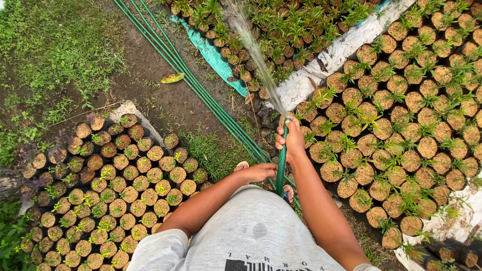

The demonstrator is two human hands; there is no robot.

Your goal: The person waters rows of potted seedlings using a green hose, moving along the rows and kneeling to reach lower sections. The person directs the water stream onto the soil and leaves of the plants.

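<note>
- Far to the left of both sets of fingers: a block of seedling bags (115, 200), round soil tops packed tight on the ground, small yellow-green shoots in most of them.
- Left hand (258, 172): it rests low against the body, just left of the green hose (281, 165). Fingers curled loosely together. Whether they actually grip the hose cannot be told; they lie just beside it or touching it.
- Hose: long axis runs near upright in view, from beside the left hand up to the right hand. Several further runs of hose lie as parallel lines (201, 90) on the bare earth, up and to the left of the fingers.
- Right hand (291, 138): fingers clamped round the hose end, thumb over the outlet. This hand is the nearer to the outlet.
- Water jet (253, 47): leaves the right fingers and arcs up and slightly left, toward the far bed of leafy seedlings (296, 25).
- Right of the fingers: a large bed of potted seedlings (416, 115), edged by white sheeting (331, 55).
</note>
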